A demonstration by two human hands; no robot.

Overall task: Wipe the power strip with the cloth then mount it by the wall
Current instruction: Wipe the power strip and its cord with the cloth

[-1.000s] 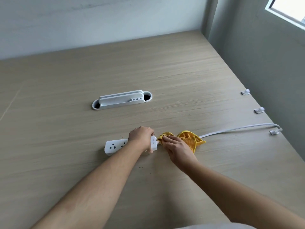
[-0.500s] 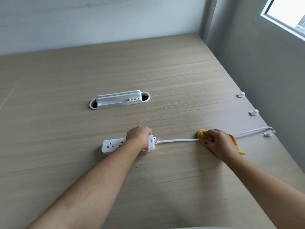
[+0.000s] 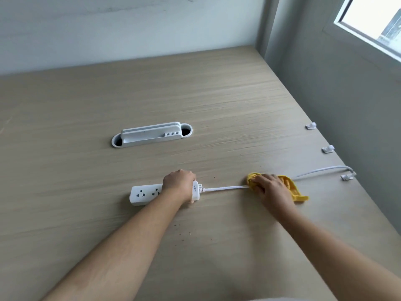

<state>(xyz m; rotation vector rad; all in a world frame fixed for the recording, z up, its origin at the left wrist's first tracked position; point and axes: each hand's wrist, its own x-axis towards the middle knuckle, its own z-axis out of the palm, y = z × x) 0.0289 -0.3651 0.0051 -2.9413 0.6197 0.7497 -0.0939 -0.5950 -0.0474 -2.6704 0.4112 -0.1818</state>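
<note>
A white power strip (image 3: 145,194) lies flat on the wooden desk (image 3: 195,101), sockets facing up. My left hand (image 3: 179,185) presses down over its right end. Its white cord (image 3: 224,188) runs right, straight and taut, into a yellow cloth (image 3: 291,187). My right hand (image 3: 271,189) is closed on the cloth, wrapped around the cord about a hand's length from the strip. Past the cloth the cord (image 3: 321,170) curves on to a clip (image 3: 347,176) by the right wall.
A white oval cable grommet with a slotted holder (image 3: 152,134) sits in the desk behind the strip. Two more white clips (image 3: 311,126) (image 3: 328,149) sit along the desk's right edge by the grey wall. A window is at the upper right. Small dark specks dot the desk near my left forearm.
My right hand slid the cloth rightward along the cord, away from the strip's end, in the first half second, then held there. The left hand stayed on the strip.
</note>
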